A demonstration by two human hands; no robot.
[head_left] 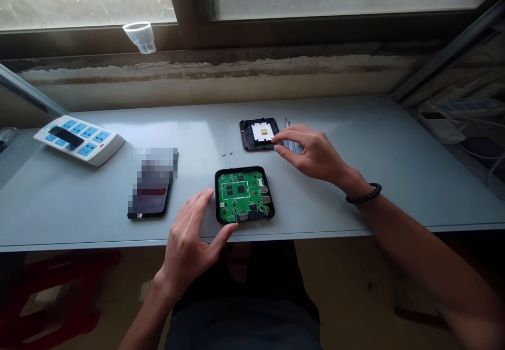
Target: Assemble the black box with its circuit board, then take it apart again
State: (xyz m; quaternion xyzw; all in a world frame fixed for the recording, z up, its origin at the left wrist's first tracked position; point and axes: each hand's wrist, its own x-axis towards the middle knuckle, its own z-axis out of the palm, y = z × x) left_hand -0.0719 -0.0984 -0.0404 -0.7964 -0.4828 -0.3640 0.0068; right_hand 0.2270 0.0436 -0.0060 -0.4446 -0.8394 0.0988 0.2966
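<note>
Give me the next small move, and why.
I'd probably pick up the black cover with your right hand, since its fingers are already at the cover's edge. Your left hand is already at the green circuit board to steady it, and the two small screws lie loose nearby.
</note>
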